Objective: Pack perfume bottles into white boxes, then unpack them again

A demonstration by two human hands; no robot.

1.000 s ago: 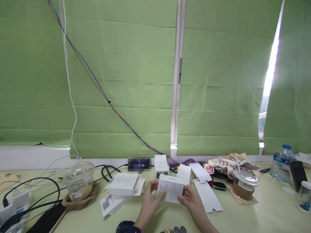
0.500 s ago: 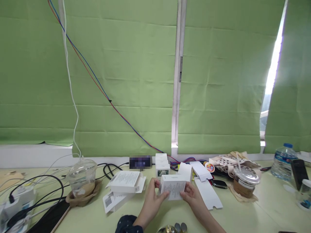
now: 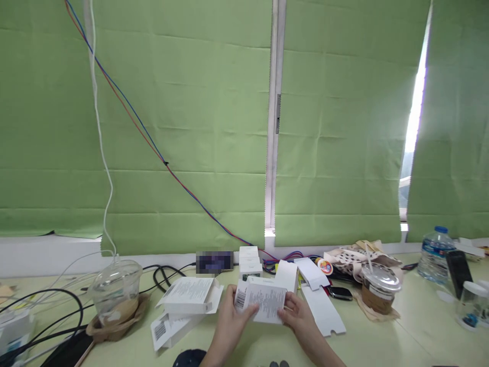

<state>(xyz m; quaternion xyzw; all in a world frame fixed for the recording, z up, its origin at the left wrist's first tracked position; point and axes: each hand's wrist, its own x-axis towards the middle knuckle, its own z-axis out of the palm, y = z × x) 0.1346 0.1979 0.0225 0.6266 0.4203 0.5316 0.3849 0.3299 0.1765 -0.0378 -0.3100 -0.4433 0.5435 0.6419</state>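
Printed box [image 3: 268, 304], just one, is grasped by left hand [image 3: 233, 315] and right hand [image 3: 299, 316], near three small boxes [image 3: 250, 267].

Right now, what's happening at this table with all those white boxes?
A person is holding a printed white box, the left hand on one side and the right hand on the other. More white boxes lie to the left on the table, and a flat white piece lies to the right.

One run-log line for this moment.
left hand: holds white printed rectangular cardboard box | right hand: same box | right of box: white notched cardboard strip
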